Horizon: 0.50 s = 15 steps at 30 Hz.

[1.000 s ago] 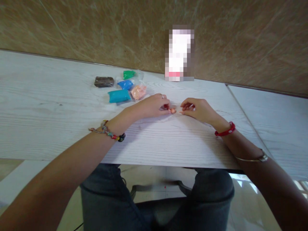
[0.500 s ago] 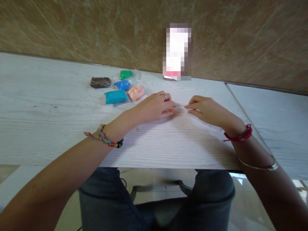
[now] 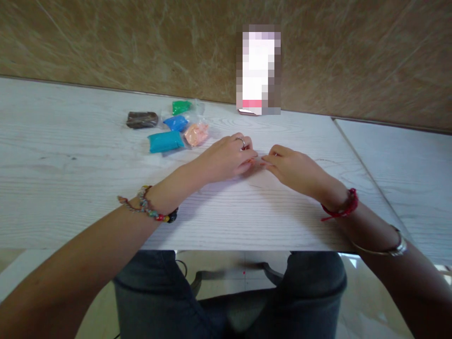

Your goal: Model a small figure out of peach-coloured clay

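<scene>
Well, orange bits (image 3: 251, 161) at both hands (image 3: 228, 157).

The left hand (image 3: 235, 157) reaches inward, palm down, fingers curled and bunched; the right hand (image 3: 287, 167) faces it, thumb and index finger nearly pinched, wrist bent, both forearms angled inward.

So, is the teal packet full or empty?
Full, or close to it: the teal packet looks plump, its colour reaching nearly end to end. I cannot tell whether it is sealed.

Brown marbled wall (image 3: 141, 47) behind a white wood-grain table (image 3: 70, 188).
</scene>
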Tool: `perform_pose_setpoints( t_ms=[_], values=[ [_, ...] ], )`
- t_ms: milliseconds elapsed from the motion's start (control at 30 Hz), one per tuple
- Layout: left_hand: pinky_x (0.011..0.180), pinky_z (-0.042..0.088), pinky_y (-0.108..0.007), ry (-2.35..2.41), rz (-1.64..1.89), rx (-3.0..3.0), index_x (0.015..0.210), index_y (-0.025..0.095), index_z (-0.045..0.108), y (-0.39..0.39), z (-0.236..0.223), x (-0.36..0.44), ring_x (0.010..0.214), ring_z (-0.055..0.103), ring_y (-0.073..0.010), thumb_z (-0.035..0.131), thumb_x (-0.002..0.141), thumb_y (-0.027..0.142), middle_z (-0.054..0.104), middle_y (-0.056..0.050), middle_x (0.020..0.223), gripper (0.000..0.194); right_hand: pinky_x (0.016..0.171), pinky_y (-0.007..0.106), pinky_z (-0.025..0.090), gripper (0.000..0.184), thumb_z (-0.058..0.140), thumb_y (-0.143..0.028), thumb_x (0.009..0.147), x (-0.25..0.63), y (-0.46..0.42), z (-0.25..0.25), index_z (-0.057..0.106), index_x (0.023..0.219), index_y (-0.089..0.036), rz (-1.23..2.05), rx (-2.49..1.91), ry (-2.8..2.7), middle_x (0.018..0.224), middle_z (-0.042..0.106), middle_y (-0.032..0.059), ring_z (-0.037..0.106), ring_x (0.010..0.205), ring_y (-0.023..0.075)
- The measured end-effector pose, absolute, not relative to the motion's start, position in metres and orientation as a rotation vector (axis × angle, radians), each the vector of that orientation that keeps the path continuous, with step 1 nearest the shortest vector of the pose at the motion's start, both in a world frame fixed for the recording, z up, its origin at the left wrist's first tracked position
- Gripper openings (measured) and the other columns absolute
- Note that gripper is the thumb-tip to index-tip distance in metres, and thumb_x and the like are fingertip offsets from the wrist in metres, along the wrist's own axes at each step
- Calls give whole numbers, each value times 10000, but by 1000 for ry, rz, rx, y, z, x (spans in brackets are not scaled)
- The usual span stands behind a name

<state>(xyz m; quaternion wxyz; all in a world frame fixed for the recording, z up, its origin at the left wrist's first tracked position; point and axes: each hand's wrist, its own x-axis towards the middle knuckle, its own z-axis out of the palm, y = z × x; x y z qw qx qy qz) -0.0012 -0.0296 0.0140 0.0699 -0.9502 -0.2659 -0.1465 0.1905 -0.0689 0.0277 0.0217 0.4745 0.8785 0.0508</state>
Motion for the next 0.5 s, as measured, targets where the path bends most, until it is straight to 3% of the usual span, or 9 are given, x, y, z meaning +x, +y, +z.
perform_pose_setpoints(
  t_ms=[167, 333, 500],
  values=[
    [768, 413, -313, -854, -455, -2825, 878, 145, 653, -25, 13, -3, 859, 510, -180, 412, 874, 310, 577, -88, 891, 292, 704, 266, 408, 274, 388, -171, 868, 187, -58, 17, 655, 893, -111, -16, 1533, 2869, 890, 623, 100, 569, 825, 173],
    [753, 410, -310, -871, -469, -2803, 920, 148, 652, -21, 11, -7, 880, 510, -186, 441, 865, 324, 575, -84, 923, 280, 659, 234, 405, 285, 445, -105, 772, 191, -53, 18, 669, 947, -135, -175, 1762, 2927, 797, 672, 45, 578, 686, 123],
    [742, 408, -306, -886, -475, -2804, 928, 141, 655, -22, 13, -7, 890, 508, -185, 430, 870, 349, 577, -86, 923, 312, 582, 222, 405, 291, 416, -148, 804, 203, -51, 31, 702, 861, -149, -464, 1876, 2725, 594, 634, 4, 568, 550, 105]
  ],
)
